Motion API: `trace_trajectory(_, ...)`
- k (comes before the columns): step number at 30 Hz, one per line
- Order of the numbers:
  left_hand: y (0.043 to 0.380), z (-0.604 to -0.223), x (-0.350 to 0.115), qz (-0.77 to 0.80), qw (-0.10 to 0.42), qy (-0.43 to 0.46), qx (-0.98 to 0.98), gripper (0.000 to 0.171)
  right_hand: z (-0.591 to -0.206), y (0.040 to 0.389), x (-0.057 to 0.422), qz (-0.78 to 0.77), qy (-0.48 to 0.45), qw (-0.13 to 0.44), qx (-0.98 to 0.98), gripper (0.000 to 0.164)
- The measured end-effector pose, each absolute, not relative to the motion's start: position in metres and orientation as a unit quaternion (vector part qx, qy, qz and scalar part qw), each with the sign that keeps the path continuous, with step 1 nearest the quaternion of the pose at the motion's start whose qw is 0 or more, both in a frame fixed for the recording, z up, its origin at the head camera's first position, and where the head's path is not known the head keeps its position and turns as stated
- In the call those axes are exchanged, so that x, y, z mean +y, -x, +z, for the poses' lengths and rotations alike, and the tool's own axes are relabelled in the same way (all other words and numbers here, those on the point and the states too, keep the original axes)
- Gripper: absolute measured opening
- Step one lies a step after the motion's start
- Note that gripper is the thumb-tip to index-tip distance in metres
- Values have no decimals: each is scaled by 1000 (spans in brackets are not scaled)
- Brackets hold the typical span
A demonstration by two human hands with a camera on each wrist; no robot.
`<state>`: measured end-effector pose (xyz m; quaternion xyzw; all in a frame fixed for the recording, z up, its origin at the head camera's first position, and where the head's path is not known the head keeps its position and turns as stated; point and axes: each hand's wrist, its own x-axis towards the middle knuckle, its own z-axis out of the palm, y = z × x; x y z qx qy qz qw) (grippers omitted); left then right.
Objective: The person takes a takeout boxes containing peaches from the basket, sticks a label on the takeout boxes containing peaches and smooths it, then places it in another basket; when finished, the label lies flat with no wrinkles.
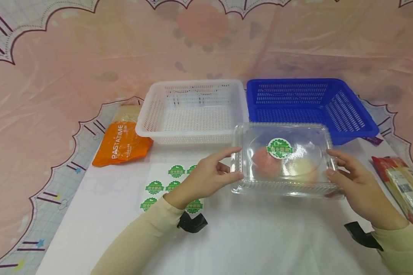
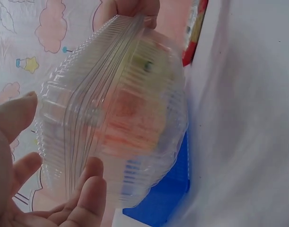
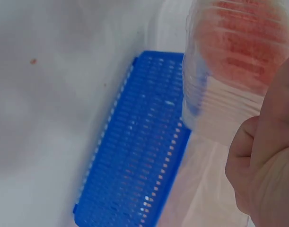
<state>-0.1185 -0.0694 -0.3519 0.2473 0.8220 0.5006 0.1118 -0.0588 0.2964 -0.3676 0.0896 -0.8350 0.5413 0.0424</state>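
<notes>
A clear plastic clamshell box (image 1: 285,131) is held up over the white table, tilted towards me in the head view. Through its lid show a reddish round fruit (image 1: 266,164) and a pale yellow one (image 1: 301,170), both apple-like. A round green-and-white sticker (image 1: 279,148) is on the lid. My left hand (image 1: 210,172) grips the box's left end between thumb and fingers. At the opposite end, my right hand (image 1: 358,183) holds it with the thumb in front. In the left wrist view, the box (image 2: 87,104) appears side-on with its lid closed.
Behind stand a white basket (image 1: 192,137) and a blue basket (image 1: 351,133), side by side. An orange PASTATIME bag (image 1: 124,145) lies at left. A sheet of green stickers (image 1: 155,187) is partly under my left forearm. A red-and-clear packet (image 1: 406,187) lies at right.
</notes>
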Motion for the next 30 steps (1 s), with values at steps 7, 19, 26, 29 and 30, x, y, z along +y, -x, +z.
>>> trace_trajectory(7, 124, -342, -53, 532, 103, -249, 803, 64, -359, 62, 304, 682, -115, 69, -719, 56)
trace_trajectory(19, 138, -330, -33, 546, 81, -262, 791, 59, -344, 74, 325, 746, -112, 66, -653, 51)
trace_trajectory(26, 147, -325, -27, 547, 79, -265, 790, 54, -329, 86, 338, 766, -59, 72, -636, 49)
trace_trajectory(29, 152, -327, -24, 549, 83, -253, 792, 54, -324, 92, 342, 775, -48, 85, -624, 48)
trace_trajectory(30, 154, -328, -23, 551, 83, -249, 792, 54, -322, 94, 343, 770, -36, 88, -631, 47)
